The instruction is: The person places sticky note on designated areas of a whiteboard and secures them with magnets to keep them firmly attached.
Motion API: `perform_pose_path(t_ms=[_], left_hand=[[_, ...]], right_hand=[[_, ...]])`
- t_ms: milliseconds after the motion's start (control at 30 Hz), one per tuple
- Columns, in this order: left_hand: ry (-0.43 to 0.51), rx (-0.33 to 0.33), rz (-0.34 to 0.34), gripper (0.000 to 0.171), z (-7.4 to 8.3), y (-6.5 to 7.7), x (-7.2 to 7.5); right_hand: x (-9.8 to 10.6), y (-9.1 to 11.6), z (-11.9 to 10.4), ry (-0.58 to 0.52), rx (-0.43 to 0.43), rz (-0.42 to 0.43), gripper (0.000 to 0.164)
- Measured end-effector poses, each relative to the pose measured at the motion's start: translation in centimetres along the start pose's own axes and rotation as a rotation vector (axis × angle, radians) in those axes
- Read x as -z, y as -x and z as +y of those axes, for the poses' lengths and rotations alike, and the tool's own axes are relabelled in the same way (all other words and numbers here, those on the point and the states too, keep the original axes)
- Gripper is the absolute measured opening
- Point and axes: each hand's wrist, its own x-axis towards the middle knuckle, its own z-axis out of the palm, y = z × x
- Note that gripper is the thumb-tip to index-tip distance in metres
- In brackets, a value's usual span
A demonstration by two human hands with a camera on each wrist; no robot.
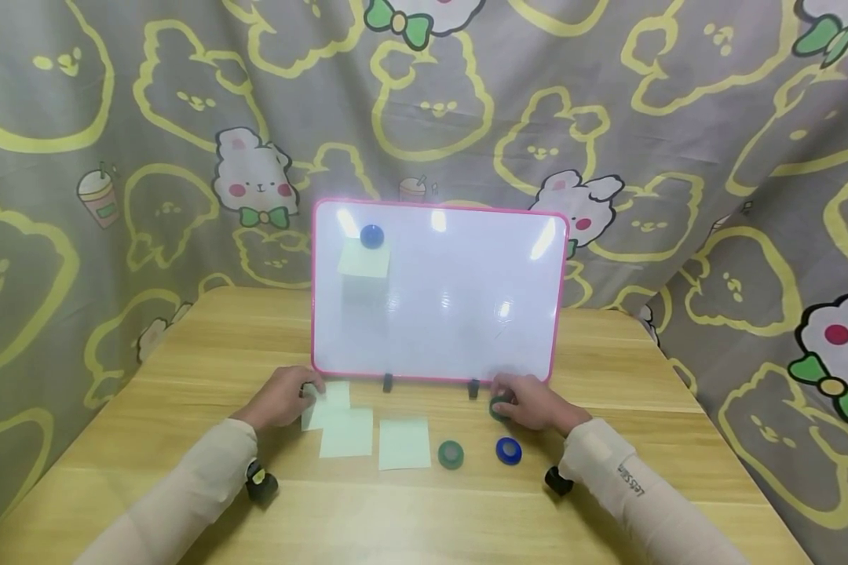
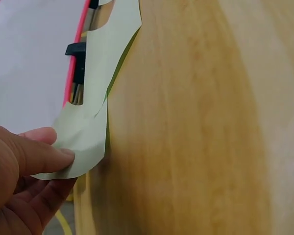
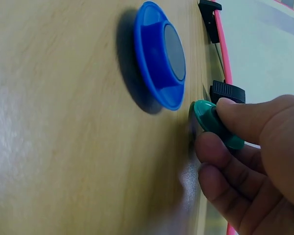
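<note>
Note [image 1: 330, 403] on the desk [image 1: 396, 514], near the lower left corner of the board [image 1: 452, 306]; the left wrist view reveals the left grip [image 2: 27, 176] pinching its edge, thumb on top! The right grip [image 3: 264, 152] pinches a green magnet [image 3: 208, 119], partly hidden in the head view.

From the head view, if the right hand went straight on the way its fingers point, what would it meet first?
The right hand, holding a green magnet, would probably meet the nearest black clip at the lower edge of the whiteboard first; exact depth is unclear.
</note>
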Motion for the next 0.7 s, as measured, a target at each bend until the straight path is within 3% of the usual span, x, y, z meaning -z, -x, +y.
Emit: perform_pose_path(t_ms=[200, 400, 533, 700], left_hand=[[0.014, 0.010, 0.008, 0.024, 0.2, 0.1, 0.5], [0.004, -0.041, 0.051, 0.025, 0.1, 0.1, 0.8], [0.003, -0.065, 0.083, 0.026, 0.2, 0.2, 1.0], [0.009, -0.057, 0.084, 0.025, 0.3, 0.2, 1.1]], right_hand=[[0.2, 0.1, -0.1, 0.006, 0.048, -0.013, 0.009], [0.2, 0.3, -0.1, 0.017, 0.067, -0.006, 0.011], [0.2, 0.3, 0.1, 0.023, 0.043, -0.015, 0.009], [0.2, 0.3, 0.1, 0.004, 0.000, -0.040, 0.018]])
